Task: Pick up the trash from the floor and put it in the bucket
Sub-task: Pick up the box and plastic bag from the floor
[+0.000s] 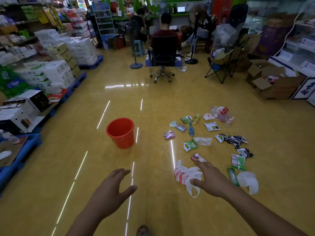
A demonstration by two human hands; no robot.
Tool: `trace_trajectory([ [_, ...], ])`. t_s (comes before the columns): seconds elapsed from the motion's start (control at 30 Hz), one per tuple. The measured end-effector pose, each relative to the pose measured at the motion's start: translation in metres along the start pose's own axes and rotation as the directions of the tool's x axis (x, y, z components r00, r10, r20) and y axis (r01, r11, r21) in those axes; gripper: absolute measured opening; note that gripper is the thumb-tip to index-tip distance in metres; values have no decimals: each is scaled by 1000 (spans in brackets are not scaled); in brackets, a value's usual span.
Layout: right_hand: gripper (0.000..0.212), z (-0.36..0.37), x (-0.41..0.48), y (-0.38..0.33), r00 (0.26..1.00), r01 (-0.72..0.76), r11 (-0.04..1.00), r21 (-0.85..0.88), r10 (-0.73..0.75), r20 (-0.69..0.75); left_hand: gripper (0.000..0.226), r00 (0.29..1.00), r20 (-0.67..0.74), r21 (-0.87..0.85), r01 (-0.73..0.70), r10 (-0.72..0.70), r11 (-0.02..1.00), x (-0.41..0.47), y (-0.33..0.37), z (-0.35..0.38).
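A red bucket [120, 132] stands upright on the yellow floor, left of centre, and looks empty inside. Several pieces of trash lie scattered to its right: snack wrappers, a small blue bottle [191, 129], a green bottle [233, 176] and plastic bags. My right hand [208, 179] hovers open right over a white and red plastic bag [183, 175], fingers spread, with a small red carton [197, 157] just beyond the fingertips. My left hand [110, 188] is open in the air near the bottom centre, below the bucket, holding nothing.
Stacked goods on blue pallets [75, 86] line the left side. A person sits on an office chair [162, 65] straight ahead, with a folding chair [223, 65] and open cardboard boxes [272, 86] at the right. My foot [142, 231] shows at the bottom edge.
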State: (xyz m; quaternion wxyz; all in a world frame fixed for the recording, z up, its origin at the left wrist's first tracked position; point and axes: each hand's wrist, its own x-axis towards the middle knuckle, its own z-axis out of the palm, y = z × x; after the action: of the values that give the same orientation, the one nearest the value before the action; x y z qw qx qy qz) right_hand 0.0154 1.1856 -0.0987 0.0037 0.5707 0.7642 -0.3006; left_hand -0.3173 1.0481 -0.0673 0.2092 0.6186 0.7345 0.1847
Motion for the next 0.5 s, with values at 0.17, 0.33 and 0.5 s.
trace_trajectory([
  [0.17,85,-7,72,-19,1000,-14,1000,9,14,-18,89,999,20,-4,-41,41,999,80,-32,-15],
  [0.33,84,-10,136,-50,998,-56,998,41,57,-19,91,995,74,-5,-70,70,998,157,-64,-39],
  [0.5,84,-11,184,-68,994,-95,993,73,98,-38,89,986,133,27,-108,104,994,220,-83,-60],
])
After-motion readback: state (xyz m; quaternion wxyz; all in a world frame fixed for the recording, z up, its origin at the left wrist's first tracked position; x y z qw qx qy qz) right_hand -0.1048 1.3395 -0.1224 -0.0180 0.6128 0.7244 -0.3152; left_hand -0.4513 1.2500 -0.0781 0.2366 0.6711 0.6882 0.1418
